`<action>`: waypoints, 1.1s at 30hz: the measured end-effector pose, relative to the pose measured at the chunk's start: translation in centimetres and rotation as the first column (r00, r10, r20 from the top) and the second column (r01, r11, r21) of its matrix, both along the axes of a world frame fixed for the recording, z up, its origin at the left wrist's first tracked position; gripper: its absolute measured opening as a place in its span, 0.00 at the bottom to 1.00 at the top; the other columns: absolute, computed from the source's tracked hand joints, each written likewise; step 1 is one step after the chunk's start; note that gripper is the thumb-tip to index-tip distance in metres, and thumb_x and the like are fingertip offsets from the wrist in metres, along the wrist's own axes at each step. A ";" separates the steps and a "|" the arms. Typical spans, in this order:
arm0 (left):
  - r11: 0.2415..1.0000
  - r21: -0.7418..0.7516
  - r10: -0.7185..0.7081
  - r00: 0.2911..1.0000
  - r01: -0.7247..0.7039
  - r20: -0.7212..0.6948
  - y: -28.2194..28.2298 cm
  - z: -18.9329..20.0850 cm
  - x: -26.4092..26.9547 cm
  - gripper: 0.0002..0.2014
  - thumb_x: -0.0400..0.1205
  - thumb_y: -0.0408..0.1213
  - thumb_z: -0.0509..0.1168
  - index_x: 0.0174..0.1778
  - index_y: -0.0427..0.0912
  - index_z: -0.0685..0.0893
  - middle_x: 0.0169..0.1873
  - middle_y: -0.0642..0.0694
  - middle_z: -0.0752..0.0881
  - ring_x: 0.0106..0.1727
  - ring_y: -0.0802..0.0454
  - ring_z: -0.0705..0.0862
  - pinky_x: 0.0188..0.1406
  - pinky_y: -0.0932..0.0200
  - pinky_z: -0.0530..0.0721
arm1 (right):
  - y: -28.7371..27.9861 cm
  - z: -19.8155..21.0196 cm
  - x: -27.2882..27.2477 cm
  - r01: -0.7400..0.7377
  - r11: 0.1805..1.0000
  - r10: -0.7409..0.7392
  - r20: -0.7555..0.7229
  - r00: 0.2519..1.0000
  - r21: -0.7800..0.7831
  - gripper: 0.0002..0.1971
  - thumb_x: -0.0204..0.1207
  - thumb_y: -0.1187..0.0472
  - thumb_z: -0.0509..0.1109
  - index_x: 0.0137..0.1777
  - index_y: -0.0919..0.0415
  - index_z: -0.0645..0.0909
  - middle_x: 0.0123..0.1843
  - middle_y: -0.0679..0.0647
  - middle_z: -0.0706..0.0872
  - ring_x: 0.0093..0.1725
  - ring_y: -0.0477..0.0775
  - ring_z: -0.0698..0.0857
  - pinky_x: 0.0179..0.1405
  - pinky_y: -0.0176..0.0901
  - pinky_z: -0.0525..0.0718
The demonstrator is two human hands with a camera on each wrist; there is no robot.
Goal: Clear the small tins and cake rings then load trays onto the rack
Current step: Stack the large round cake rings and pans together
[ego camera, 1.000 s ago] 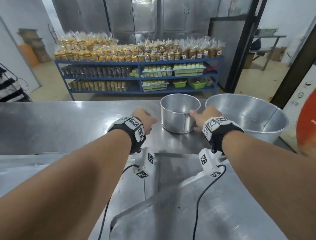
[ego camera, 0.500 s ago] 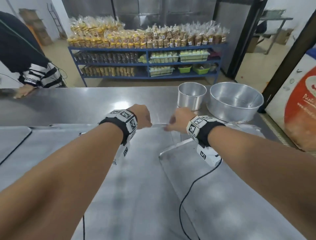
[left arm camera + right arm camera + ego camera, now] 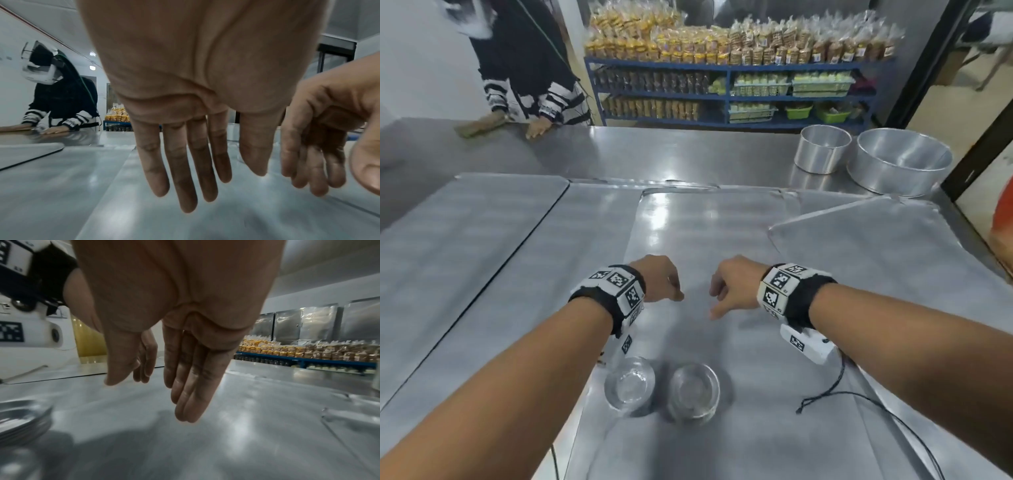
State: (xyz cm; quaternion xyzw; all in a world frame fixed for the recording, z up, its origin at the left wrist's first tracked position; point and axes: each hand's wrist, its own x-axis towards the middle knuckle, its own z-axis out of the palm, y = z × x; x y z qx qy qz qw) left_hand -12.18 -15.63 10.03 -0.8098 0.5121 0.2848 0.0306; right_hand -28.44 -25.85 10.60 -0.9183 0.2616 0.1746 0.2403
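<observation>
Two small round tins [image 3: 629, 382] [image 3: 693, 390] sit side by side on a flat metal tray [image 3: 709, 240], close to me and below my wrists. A stack of small tins [image 3: 22, 418] shows at the left of the right wrist view. A tall cake ring [image 3: 822, 149] and a wide round pan [image 3: 899, 164] stand at the table's far right. My left hand [image 3: 661, 284] and right hand [image 3: 729, 287] hover over the tray beyond the tins, fingers hanging straight down, holding nothing. The left fingers [image 3: 185, 162] and right fingers [image 3: 191, 386] hang just above the tray.
Several flat trays [image 3: 465, 233] overlap across the steel table [image 3: 654, 150]. Another person [image 3: 527, 68] leans on the far left edge, hands on the table. A blue shelf [image 3: 729, 92] of packaged goods stands behind. A black cable [image 3: 835, 387] trails from my right wrist.
My hands have drawn back from the cake ring and the tray's far edge toward me. The view tilted down, so the two small tins now show.
</observation>
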 end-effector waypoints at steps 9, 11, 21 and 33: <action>0.963 0.229 -0.143 0.990 0.140 -0.003 10.2 -4.8 0.0 0.17 0.78 0.48 0.71 0.63 0.51 0.88 0.58 0.49 0.89 0.53 0.50 0.86 0.59 0.53 0.87 | 8.8 -4.8 -1.5 -0.099 0.993 0.105 -0.097 0.990 0.063 0.34 0.65 0.46 0.83 0.69 0.60 0.82 0.61 0.55 0.88 0.59 0.55 0.87 0.60 0.46 0.85; 0.959 0.232 -0.174 0.984 0.162 0.033 11.3 -5.3 -0.3 0.15 0.80 0.43 0.69 0.62 0.48 0.88 0.57 0.46 0.89 0.54 0.47 0.87 0.56 0.53 0.87 | 9.6 -5.5 -1.8 -0.102 0.994 0.106 -0.125 0.987 0.035 0.32 0.64 0.46 0.83 0.67 0.58 0.82 0.60 0.55 0.88 0.57 0.56 0.87 0.57 0.47 0.86; 0.975 0.211 -0.045 0.996 0.061 -0.083 11.6 -4.9 -0.3 0.22 0.66 0.40 0.80 0.57 0.51 0.87 0.49 0.48 0.90 0.47 0.48 0.91 0.38 0.57 0.89 | 10.2 -7.3 -2.7 0.087 0.990 -0.078 -0.080 0.994 0.109 0.30 0.56 0.52 0.88 0.58 0.56 0.84 0.53 0.52 0.88 0.49 0.54 0.88 0.48 0.45 0.89; 0.981 0.182 0.120 0.945 -0.066 -0.304 6.5 -4.2 -2.2 0.18 0.66 0.25 0.79 0.45 0.48 0.86 0.47 0.36 0.91 0.39 0.40 0.92 0.42 0.46 0.93 | 4.3 -6.7 -5.5 0.388 0.820 -0.394 -0.076 0.916 0.421 0.20 0.55 0.77 0.84 0.41 0.59 0.82 0.40 0.63 0.89 0.29 0.59 0.88 0.27 0.52 0.90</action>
